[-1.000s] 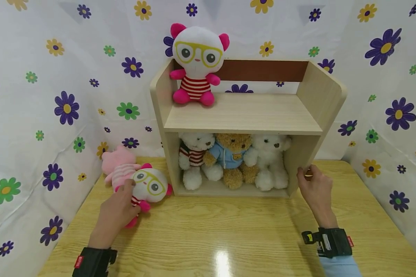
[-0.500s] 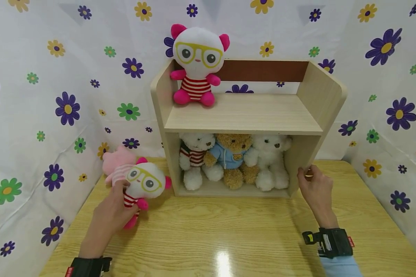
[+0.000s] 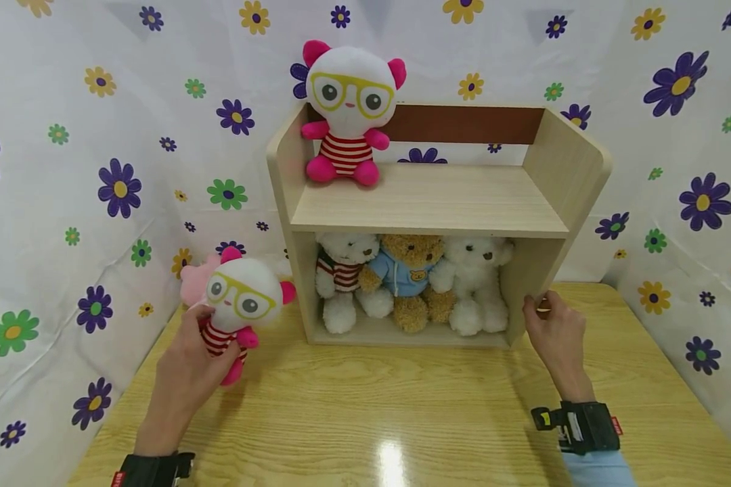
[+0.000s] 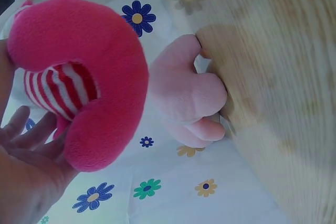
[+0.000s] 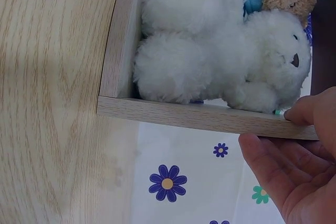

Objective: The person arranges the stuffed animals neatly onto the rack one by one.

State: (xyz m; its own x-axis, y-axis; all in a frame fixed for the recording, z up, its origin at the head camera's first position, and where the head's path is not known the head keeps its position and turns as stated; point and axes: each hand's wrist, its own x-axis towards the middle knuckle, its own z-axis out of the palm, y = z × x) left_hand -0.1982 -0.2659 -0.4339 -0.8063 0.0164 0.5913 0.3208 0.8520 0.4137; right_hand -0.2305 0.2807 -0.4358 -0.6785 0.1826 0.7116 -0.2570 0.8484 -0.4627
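My left hand grips a plush panda round its red-and-white striped body. It has a white head, yellow glasses and hot-pink ears, and leans to the left. In the left wrist view its pink legs face the camera, and fingers curl at its side. My right hand pinches the right side panel of a small wooden shelf, thumb inside and fingers outside. A pale pink plush lies on the table behind the held panda, which partly hides it in the head view.
A matching panda plush sits at the left of the upper shelf. Below stand a white bear in a striped top, a brown bear in a blue hoodie and a plain white bear. Flowered cloth surrounds the wooden table.
My left hand has raised the plush panda and tipped it more upright, covering more of the pale pink plush. The right hand stays on the shelf's side panel.
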